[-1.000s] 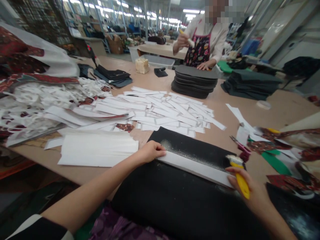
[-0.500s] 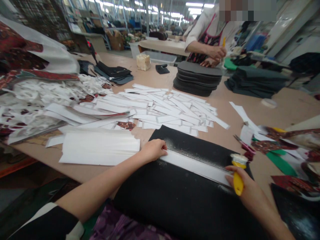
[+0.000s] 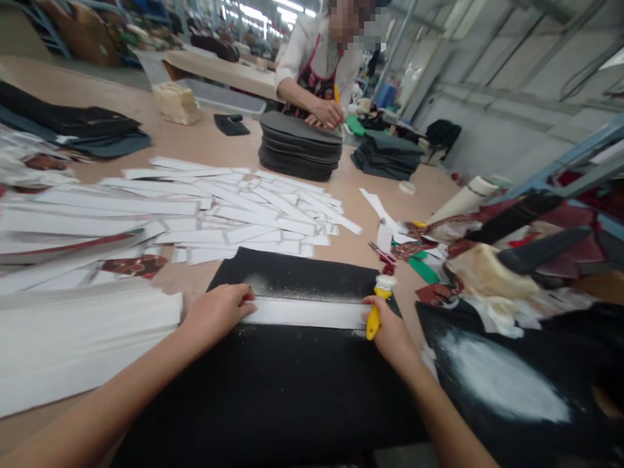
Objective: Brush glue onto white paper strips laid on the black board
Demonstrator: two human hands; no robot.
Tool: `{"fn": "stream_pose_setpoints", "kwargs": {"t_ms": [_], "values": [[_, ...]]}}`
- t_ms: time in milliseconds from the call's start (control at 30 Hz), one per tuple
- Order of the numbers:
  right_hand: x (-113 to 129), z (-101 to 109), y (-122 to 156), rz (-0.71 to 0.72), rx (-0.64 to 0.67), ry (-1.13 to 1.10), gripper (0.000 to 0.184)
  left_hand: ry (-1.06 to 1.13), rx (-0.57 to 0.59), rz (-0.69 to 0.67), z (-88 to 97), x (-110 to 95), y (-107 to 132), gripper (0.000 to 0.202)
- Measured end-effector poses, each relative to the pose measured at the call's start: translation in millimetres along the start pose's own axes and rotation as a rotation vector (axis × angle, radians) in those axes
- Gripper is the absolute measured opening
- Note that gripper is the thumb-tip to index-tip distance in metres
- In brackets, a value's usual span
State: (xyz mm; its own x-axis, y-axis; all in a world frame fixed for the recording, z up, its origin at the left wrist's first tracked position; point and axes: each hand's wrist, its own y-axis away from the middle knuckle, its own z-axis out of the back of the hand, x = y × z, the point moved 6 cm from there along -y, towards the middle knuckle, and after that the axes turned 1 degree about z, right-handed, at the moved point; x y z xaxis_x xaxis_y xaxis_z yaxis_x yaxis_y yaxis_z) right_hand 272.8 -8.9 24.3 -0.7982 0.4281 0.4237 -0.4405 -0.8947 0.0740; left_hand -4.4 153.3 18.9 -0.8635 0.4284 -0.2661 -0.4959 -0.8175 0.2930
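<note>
My left hand (image 3: pixel 217 314) lies flat on the left end of a white paper strip (image 3: pixel 305 313), pressing it onto a black sheet (image 3: pixel 292 273) with a powdery white smear. My right hand (image 3: pixel 390 329) grips a yellow-handled brush (image 3: pixel 376 312) near the strip's right end, its pale bristles pointing away from me. A loose heap of white paper strips (image 3: pixel 205 218) lies beyond the black sheet. To my left is a stack of wider white paper (image 3: pixel 82 338).
A co-worker's hands (image 3: pixel 324 114) sit behind a stack of dark grey insoles (image 3: pixel 298 146). Pink-handled scissors (image 3: pixel 383 255) and patterned fabric scraps (image 3: pixel 439 240) lie to the right. Folded dark fabric (image 3: pixel 390 155), a beige block (image 3: pixel 175 104) and a tape roll (image 3: pixel 407 187) stand farther off.
My view has swung left, bringing more of the right side into sight. The brush and right hand sit closer to my left hand. The co-worker's hands have lowered behind the insole stack.
</note>
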Motion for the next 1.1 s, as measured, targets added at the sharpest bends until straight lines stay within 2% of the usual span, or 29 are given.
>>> {"fn": "stream_pose_setpoints", "kwargs": {"t_ms": [200, 400, 567, 667, 733, 800, 867, 933, 1000, 1033, 1100], "values": [[-1, 1, 1, 0.0, 0.009, -0.008, 0.03, 0.034, 0.026, 0.023, 0.1, 2, -1, 0.023], [5, -2, 3, 0.049, 0.015, 0.062, 0.039, 0.009, 0.043, 0.035, 2.0, 1, -1, 0.022], [6, -6, 2, 0.035, 0.017, 0.108, 0.042, -0.005, 0.036, 0.018, 1.7, -2, 0, 0.023], [8, -8, 1, 0.09, 0.027, 0.191, 0.043, -0.044, 0.024, 0.004, 1.0, -3, 1, 0.022], [11, -4, 1, 0.15, -0.027, 0.333, 0.042, -0.102, -0.047, -0.036, 4.5, -7, 5, 0.022], [17, 5, 5, 0.203, -0.137, 0.522, 0.04, -0.2, -0.181, -0.093, 10.5, -15, 12, 0.024], [34, 15, 11, 0.29, -0.235, 0.611, 0.037, -0.288, -0.311, -0.175, 12.1, -27, 23, 0.027], [62, 19, 20, 0.448, -0.24, 0.485, 0.036, -0.309, -0.365, -0.305, 3.7, -42, 34, 0.028], [94, 18, 26, 0.572, -0.182, 0.211, 0.034, -0.279, -0.368, -0.447, -11.9, -55, 45, 0.03], [108, 16, 26, 0.587, -0.153, 0.051, 0.032, -0.265, -0.371, -0.496, -20.3, -60, 49, 0.03], [123, 7, 18, 0.519, -0.097, -0.232, 0.027, -0.26, -0.4, -0.541, -35.1, -63, 56, 0.032]]}}
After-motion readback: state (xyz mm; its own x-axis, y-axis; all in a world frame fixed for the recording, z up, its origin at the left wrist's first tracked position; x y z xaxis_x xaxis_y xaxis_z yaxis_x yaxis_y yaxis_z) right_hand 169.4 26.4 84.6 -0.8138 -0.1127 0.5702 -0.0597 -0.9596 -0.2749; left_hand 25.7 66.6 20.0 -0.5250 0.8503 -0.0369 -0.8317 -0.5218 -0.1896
